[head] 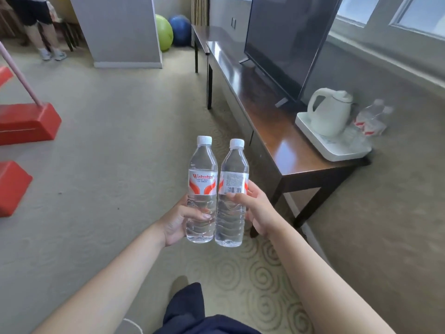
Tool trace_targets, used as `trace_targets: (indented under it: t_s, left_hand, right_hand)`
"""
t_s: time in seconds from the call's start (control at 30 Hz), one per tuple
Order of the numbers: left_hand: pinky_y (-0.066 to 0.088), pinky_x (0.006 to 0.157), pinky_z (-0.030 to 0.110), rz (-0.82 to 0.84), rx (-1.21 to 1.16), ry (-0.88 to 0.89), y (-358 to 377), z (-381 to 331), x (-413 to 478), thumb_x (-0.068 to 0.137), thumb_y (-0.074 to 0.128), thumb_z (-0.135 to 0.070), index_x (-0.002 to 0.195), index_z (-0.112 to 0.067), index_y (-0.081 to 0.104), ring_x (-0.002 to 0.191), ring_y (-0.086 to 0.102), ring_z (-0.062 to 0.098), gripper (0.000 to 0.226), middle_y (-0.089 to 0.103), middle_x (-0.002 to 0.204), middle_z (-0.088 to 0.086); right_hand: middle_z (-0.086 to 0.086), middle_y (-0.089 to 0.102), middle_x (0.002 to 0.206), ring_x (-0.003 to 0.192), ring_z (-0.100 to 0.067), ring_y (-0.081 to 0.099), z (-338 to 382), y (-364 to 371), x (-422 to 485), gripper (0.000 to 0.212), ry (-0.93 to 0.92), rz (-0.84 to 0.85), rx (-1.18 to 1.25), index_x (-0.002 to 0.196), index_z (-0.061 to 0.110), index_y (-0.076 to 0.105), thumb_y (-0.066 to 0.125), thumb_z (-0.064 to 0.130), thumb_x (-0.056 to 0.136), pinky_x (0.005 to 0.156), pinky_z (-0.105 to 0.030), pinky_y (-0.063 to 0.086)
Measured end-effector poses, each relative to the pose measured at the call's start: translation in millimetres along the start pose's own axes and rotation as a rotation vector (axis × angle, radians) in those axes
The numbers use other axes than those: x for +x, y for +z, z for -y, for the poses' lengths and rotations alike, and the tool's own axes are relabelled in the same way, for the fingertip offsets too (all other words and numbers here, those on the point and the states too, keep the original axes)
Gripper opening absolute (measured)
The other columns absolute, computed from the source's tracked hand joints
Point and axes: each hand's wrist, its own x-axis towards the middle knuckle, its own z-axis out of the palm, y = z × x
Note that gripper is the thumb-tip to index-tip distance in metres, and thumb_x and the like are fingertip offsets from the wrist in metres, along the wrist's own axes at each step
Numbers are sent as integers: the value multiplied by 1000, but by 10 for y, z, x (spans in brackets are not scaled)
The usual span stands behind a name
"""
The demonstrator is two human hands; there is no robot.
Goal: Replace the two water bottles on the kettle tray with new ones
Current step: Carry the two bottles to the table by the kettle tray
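My left hand (177,220) grips a full clear water bottle (202,174) with a white cap and a red and white label. My right hand (258,210) grips a second full water bottle (234,169), barcode side toward me. Both bottles stand upright and side by side over the carpet. At the right, a white kettle tray (337,150) lies on the near end of a dark wooden table (284,145). On it stands a white kettle (330,114). Two blurred bottles (372,118) with red labels sit on the tray's far side, beside the kettle.
A large flat TV (286,42) stands on the table behind the tray. Red blocks (26,124) and a pink pole lie on the carpet at left. A green ball (163,32) and a blue ball sit by a grey pillar. Another person's legs (45,37) show at top left.
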Motion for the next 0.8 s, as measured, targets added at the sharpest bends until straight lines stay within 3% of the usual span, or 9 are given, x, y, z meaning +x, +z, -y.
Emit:
trace_targets:
  t_s: [0.1,0.2,0.3,0.5,0.6,0.8]
  left_hand:
    - [37,105,59,41,47,1,-469,-482,609,62,64,6,134,-4,48,111,56,38,74,56,124,30]
    - [46,97,55,135,54,-33,-1049,-1110,1376,62,65,5,132,-5,50,106,60,35,72,61,116,23]
    - [55,83,41,221,102,-24,-1106,-1289,1611,63,65,6,126,-6,56,100,65,32,65,68,109,17]
    - [59,75,34,319,79,-46,-1316,-1600,2303,62,66,6,105,-25,71,91,71,25,53,74,97,8]
    - [56,78,37,350,122,-72,-1407,-1821,2817,63,67,6,104,-27,70,90,71,24,53,74,96,7]
    - [52,84,41,382,183,-63,-1476,-2360,4052,61,69,4,120,-19,61,96,69,28,64,73,103,11]
  right_hand:
    - [-8,74,116,105,-22,71,133,102,709,40,-19,-66,6,118,20,68,72,10,79,90,-36,57]
    - [-12,72,122,112,-30,69,342,218,1578,47,-5,-198,9,124,17,65,73,13,78,97,-47,54]
    - [-10,72,121,109,-27,70,455,193,1726,54,-3,-224,-10,124,19,65,77,22,72,95,-50,54]
    - [-15,71,123,112,-34,68,514,17,2323,46,-22,-307,29,123,18,65,72,15,78,102,-60,49]
    - [-15,70,124,116,-38,65,569,-190,2785,47,-23,-343,22,126,18,63,72,16,79,103,-64,45]
    - [-16,70,123,117,-40,64,790,-769,3848,53,-50,-372,41,124,20,63,77,22,73,104,-64,45]
